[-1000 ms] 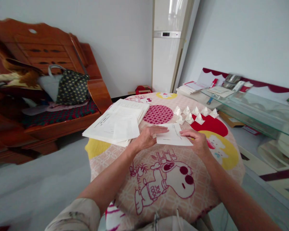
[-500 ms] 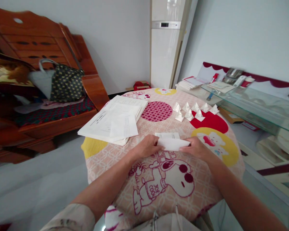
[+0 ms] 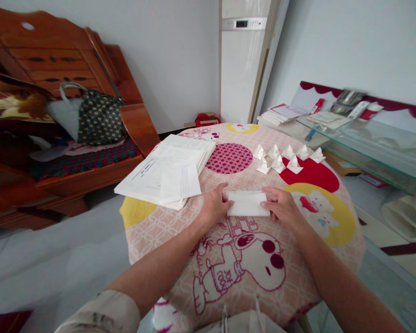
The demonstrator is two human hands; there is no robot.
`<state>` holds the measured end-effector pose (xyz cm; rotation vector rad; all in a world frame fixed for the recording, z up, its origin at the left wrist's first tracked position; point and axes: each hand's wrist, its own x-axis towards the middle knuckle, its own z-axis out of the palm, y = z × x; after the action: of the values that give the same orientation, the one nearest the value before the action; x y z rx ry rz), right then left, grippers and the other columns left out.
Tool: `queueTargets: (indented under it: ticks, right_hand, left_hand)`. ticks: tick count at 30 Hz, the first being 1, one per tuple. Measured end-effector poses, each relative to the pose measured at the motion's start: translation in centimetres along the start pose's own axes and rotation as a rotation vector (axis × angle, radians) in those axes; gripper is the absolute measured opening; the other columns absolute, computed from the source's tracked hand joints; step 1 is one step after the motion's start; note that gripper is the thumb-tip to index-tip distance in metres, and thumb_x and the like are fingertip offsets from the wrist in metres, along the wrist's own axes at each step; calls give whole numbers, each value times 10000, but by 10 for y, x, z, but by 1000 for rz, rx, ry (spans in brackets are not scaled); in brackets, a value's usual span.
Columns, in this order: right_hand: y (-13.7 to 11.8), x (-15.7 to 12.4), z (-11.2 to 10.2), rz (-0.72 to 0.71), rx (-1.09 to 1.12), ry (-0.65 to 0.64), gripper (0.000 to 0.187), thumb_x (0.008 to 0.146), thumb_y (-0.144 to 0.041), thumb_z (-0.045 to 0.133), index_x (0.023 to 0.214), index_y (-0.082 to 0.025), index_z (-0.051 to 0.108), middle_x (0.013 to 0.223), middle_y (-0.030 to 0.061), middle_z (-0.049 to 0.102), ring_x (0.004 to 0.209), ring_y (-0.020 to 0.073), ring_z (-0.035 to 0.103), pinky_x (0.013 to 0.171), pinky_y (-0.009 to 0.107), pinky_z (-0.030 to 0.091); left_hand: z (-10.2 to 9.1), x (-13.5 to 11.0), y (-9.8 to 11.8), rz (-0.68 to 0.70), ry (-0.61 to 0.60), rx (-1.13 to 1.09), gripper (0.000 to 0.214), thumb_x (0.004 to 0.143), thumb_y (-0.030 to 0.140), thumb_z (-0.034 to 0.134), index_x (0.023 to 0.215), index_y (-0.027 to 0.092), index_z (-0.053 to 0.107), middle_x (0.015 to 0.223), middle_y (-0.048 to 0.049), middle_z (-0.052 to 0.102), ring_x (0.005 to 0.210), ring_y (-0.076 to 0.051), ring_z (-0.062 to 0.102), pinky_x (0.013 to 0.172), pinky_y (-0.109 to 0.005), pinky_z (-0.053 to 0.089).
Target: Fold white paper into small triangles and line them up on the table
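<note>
A folded sheet of white paper (image 3: 248,203) lies low over the tablecloth in front of me, its long side running left to right. At its left end, the thumb and fingers of my left hand (image 3: 216,202) pinch the edge. My right hand (image 3: 280,206) grips the opposite end, thumb on top near the corner and the forefinger stretched along the far edge. Beyond the hands, several small folded paper pyramids (image 3: 278,163) stand in two rows. To the left rests a stack of printed paper sheets (image 3: 149,178), with a smaller piece (image 3: 185,180) on top.
A patterned cloth (image 3: 166,231) covers the round table. Close on the right is a glass-topped cabinet (image 3: 374,143) carrying papers, a metal bowl (image 3: 350,96) and a red-and-white cup (image 3: 370,111). A wooden bench (image 3: 90,180) with bags is at the left.
The paper has tilted from a raised, bowed strip to lying flatter, showing its upper face. Both hands keep hold of its ends, and their fingers have shifted. The view has moved slightly.
</note>
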<state>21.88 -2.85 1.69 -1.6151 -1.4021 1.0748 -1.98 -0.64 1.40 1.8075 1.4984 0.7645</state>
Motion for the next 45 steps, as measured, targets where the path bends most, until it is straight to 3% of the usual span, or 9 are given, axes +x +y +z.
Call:
queueTargets:
  ticks: [4,9,14,36,45]
  right_hand:
    - [1,2,4,-102,-118,124,606,658,-288,671,1228,-81,686,617,5,670,432,125,506,424,244,380]
    - [5,5,10,-221,-232,181,289,676,-306,651,881,-152,784,537,-6,623,508,151,536,516,265,410]
    - [6,6,11,-237,-268,200,176,691,-278,645,749,-175,775,681,52,737,624,201,647,605,288,481]
    - [7,5,12,-293,-325,208,197,736,-257,616,733,-158,786,716,69,760,663,207,673,626,283,478]
    - [6,6,12,-272,-328,203,192,727,-238,621,747,-147,788,730,74,766,668,211,679,636,287,487]
  left_hand:
    - [2,0,1,12,33,54,762,779,124,662,1493,137,397,709,40,649,677,-146,611,728,-286,496]
    - [4,2,-1,-16,48,70,798,783,134,669,1518,120,359,719,27,667,694,-158,633,762,-304,512]
    - [2,5,0,-55,45,44,845,767,141,689,1534,110,335,684,29,670,685,-173,650,756,-308,520]
    - [-3,5,5,-118,-6,-30,839,780,124,685,1540,147,330,616,51,649,563,-141,623,659,-267,528]
    - [-2,7,2,-105,6,-7,824,782,131,690,1532,137,349,651,34,667,597,-147,634,690,-275,535]
